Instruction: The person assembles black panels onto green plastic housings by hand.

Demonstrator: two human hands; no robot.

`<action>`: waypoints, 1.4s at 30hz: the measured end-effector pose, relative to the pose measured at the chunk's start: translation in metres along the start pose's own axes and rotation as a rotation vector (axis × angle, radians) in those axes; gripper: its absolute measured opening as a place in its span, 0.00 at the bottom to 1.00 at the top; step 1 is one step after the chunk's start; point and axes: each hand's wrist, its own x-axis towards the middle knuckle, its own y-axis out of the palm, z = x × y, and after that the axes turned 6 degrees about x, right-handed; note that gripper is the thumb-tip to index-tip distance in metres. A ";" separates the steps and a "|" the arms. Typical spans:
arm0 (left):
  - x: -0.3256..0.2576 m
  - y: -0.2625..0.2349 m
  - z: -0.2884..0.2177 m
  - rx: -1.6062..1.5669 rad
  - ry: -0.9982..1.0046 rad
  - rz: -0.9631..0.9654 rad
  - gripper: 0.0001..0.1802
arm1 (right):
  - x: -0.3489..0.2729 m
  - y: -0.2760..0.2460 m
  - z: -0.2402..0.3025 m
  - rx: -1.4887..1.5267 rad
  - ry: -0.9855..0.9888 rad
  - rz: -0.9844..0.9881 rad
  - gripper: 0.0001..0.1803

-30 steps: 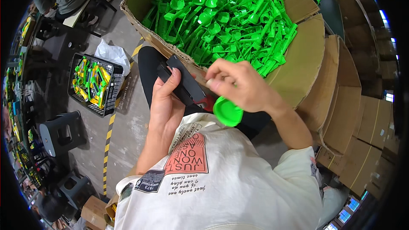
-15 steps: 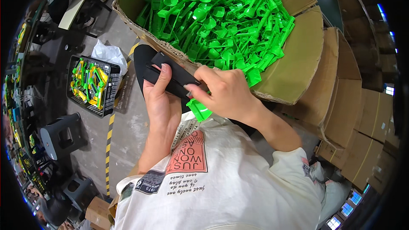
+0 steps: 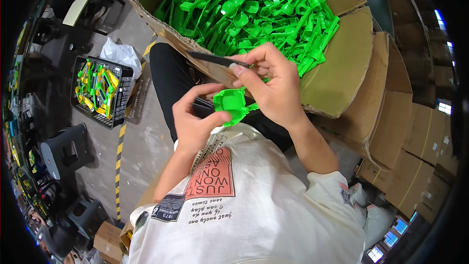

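My left hand (image 3: 193, 120) is closed round a bright green plastic scoop (image 3: 230, 103), its thumb on the scoop's lower edge. The scoop's short square bowl faces up, and its handle points right, under my right hand. A dark flat black piece (image 3: 202, 107) is also tucked into the left palm, partly hidden by the fingers. Just above, my right hand (image 3: 277, 85) pinches one end of a thin black strip (image 3: 211, 57) between thumb and fingers. The strip reaches out leftward over the box edge, apart from the scoop.
A large cardboard box (image 3: 337, 76) full of green plastic scoops (image 3: 244, 14) stands before me. At left, a black basket (image 3: 116, 113) holds green and yellow pieces beside a white bag (image 3: 122, 56). Grey stools (image 3: 66, 150) stand on the floor; stacked cartons (image 3: 415, 161) rise at right.
My right hand has risen and now holds the black strip away from my left hand. The left hand has lowered and turned, with the green scoop now lying in its grip.
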 end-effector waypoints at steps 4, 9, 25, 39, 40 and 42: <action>0.004 0.014 -0.006 0.081 -0.249 -0.063 0.10 | 0.000 -0.002 -0.003 0.080 -0.010 -0.138 0.07; 0.010 0.010 0.002 0.120 -0.269 -0.050 0.10 | -0.036 -0.007 0.024 -0.018 -0.213 -0.494 0.13; 0.012 0.017 0.002 0.149 -0.272 -0.085 0.11 | -0.058 0.000 -0.004 -0.668 -0.423 -0.427 0.09; 0.012 0.030 0.012 0.234 -0.301 -0.143 0.11 | -0.048 -0.011 -0.022 -0.261 -0.053 -0.628 0.06; 0.014 0.031 0.012 0.190 -0.288 -0.140 0.11 | -0.048 -0.012 -0.019 -0.216 -0.024 -0.624 0.07; 0.010 0.030 0.010 0.175 -0.326 -0.135 0.11 | -0.053 -0.018 -0.021 -0.307 -0.026 -0.589 0.07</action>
